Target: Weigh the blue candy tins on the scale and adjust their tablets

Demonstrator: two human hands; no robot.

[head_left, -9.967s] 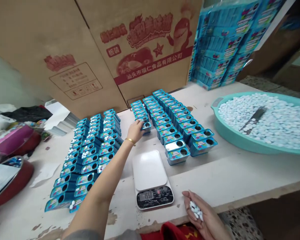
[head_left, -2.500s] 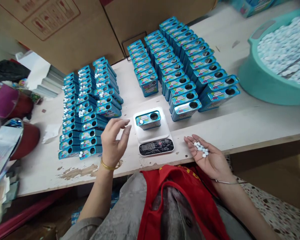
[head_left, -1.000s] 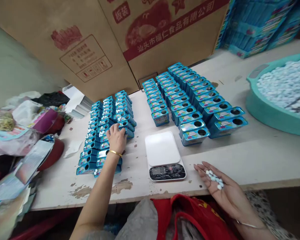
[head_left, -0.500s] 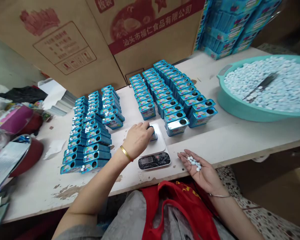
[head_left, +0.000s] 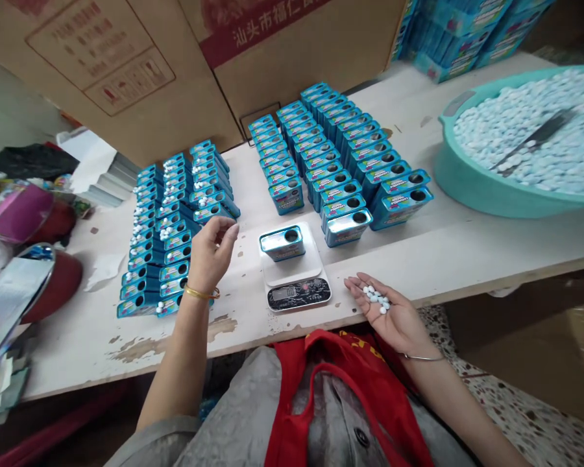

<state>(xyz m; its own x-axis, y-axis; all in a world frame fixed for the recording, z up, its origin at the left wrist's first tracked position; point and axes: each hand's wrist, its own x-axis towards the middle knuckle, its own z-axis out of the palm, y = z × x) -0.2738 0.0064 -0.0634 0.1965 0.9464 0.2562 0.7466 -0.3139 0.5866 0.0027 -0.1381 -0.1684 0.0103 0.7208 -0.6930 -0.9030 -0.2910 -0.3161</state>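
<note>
A blue tin [head_left: 281, 242] with a round hole in its top stands on the white kitchen scale [head_left: 298, 293], and no hand touches it. My left hand [head_left: 211, 254] hovers just left of the scale, beside rows of blue tins [head_left: 176, 253]. Its fingers are loosely curled, the thumb stands apart, and nothing shows in it. Palm up at the table's front edge, my right hand [head_left: 394, 318] cups several small white and pale blue candies [head_left: 376, 299].
More blue tins [head_left: 331, 155] stand in rows behind the scale. On the right is a turquoise basin [head_left: 496, 194] of candies with a dark scoop [head_left: 540, 137] in it. Cardboard boxes [head_left: 175, 84] line the back. A red bin [head_left: 63, 285] is at the left.
My left hand has let go of the tin on the scale and moved left toward the rows of tins. My right hand still holds the candies. The camera view has shifted slightly.
</note>
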